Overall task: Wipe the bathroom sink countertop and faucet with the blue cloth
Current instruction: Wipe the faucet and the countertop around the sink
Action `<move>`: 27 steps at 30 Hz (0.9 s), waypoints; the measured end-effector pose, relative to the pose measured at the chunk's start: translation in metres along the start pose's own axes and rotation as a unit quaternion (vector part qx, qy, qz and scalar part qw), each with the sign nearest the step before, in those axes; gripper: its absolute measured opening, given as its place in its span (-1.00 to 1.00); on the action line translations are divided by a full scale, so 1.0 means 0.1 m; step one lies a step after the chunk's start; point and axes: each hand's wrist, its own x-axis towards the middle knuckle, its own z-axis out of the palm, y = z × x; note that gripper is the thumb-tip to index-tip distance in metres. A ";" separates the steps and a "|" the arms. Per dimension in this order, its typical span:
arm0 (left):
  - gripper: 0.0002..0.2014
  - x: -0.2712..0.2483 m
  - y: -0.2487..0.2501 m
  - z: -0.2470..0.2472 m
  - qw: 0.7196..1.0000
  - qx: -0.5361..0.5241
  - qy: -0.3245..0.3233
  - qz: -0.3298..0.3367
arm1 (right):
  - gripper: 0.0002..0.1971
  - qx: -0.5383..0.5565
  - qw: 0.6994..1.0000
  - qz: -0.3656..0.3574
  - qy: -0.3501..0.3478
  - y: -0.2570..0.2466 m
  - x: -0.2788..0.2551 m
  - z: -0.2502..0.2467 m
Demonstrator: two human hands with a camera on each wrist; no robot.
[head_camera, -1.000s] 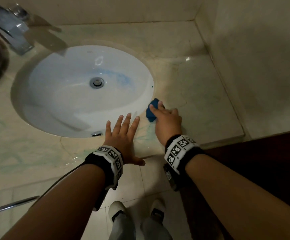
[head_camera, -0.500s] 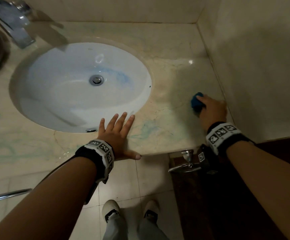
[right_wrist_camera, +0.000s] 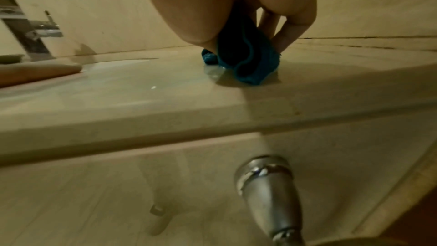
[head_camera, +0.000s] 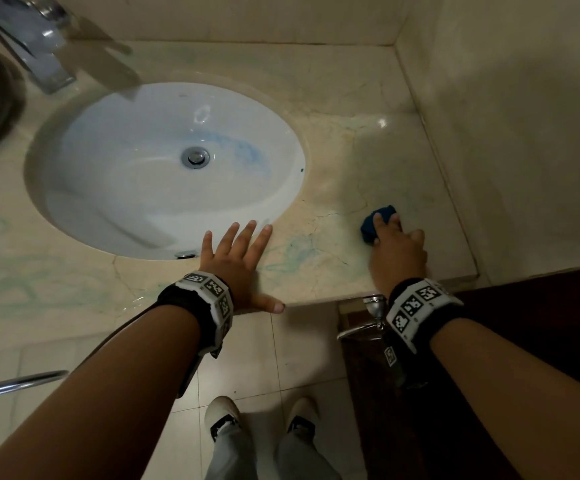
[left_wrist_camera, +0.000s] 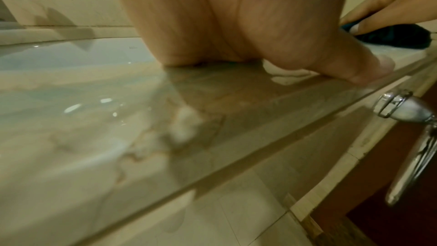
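A: What is held by the right hand (head_camera: pixel 397 252)?

B: The blue cloth (right_wrist_camera: pixel 246 63) is bunched under curled fingers (right_wrist_camera: pixel 287 33) and pressed to the countertop (head_camera: pixel 385 174), lower right of the head view.

A: And the left hand (head_camera: pixel 238 263)?

B: It is laid flat, fingers spread, by the sink (head_camera: pixel 163 168) rim; nothing is held.

A: Which step is judged in hand?

B: Countertop wiping. The streaks at lower left and the faucet (head_camera: pixel 35 46), upper left, seem not yet reached; a long leftward reach would be called for.

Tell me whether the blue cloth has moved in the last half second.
Yes. The blue cloth under the right hand has slid back toward the sink basin and the counter's front edge, away from the side wall.
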 end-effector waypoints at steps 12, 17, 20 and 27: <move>0.31 0.02 0.01 0.00 1.000 0.007 -0.004 -0.005 | -0.34 0.057 0.984 -0.170 0.001 -0.77 -0.50 0.13; 0.32 0.03 0.00 0.03 1.000 0.004 0.007 -0.005 | -0.53 0.331 0.914 -0.233 0.037 -0.63 -0.26 0.06; 0.33 0.03 -0.01 0.04 1.000 -0.004 0.012 -0.003 | -0.55 0.326 0.926 -0.178 0.075 -0.33 -0.02 -0.03; 0.33 0.02 -0.01 0.03 1.000 -0.004 0.012 -0.003 | -0.43 0.188 0.978 0.004 0.087 0.46 0.34 -0.09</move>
